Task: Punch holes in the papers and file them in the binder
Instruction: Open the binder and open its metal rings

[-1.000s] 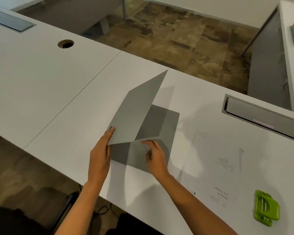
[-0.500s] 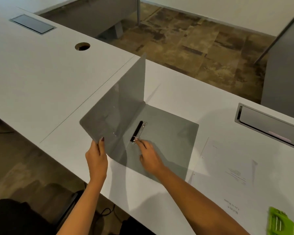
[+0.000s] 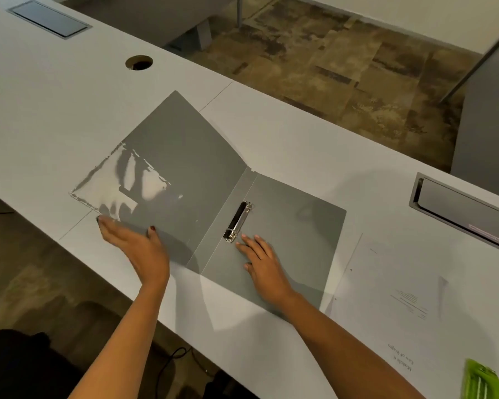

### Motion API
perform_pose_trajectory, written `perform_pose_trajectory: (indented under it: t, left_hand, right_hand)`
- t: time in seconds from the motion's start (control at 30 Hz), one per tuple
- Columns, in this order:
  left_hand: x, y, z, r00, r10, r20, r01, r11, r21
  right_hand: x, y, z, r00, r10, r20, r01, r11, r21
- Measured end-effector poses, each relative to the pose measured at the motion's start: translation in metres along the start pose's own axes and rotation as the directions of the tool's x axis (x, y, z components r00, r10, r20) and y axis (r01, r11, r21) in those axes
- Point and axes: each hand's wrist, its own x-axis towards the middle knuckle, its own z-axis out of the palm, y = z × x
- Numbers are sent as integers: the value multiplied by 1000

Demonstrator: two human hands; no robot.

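A grey binder (image 3: 294, 226) lies wide open on the white desk (image 3: 55, 116), its metal ring clip (image 3: 238, 221) near the spine. A clear plastic pocket (image 3: 118, 182) shines on the inside of the left cover. My left hand (image 3: 136, 246) lies with straight fingers along the near edge of the left cover. My right hand (image 3: 264, 264) rests flat on the right cover, fingertips just below the ring clip. White printed papers (image 3: 401, 300) lie to the right of the binder. A green hole punch (image 3: 486, 384) shows at the bottom right corner, partly cut off.
A round cable hole (image 3: 139, 62) and a grey cable flap (image 3: 49, 18) sit at the back left of the desk. Another grey cable tray (image 3: 464, 214) is at the right. Beyond the desk is brown floor; a second desk (image 3: 490, 133) stands at far right.
The left cover has swung from upright down to flat on the desk. My left hand has let go of its edge and now lies open on it. My right hand stays by the clip.
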Motion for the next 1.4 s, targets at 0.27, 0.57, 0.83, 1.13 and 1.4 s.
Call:
perform_pose_trajectory:
  t: [0.27,0.57,0.83,1.13,1.4]
  left_hand:
    - [-9,-27,30,834,319,450,-540,640,547]
    - [-10,-40,54,390,476,788,-821,567,64]
    - [-25,-31,69,680,451,579,-477,871,-118]
    - [-33,-18,80,755,253,605,-173,967,-189]
    - [-35,-7,87,762,205,615,-118,977,-180]
  right_hand:
    - [0,3,1,999,-3,42,4,1000,-29]
    - [-3,3,-3,1000,13,28,-14,999,41]
    - [10,-3,-3,942,276,-189,-148,851,504]
    - [55,-29,-12,824,561,-78,-426,704,568]
    - [59,-37,-18,775,631,-34,-515,662,545]
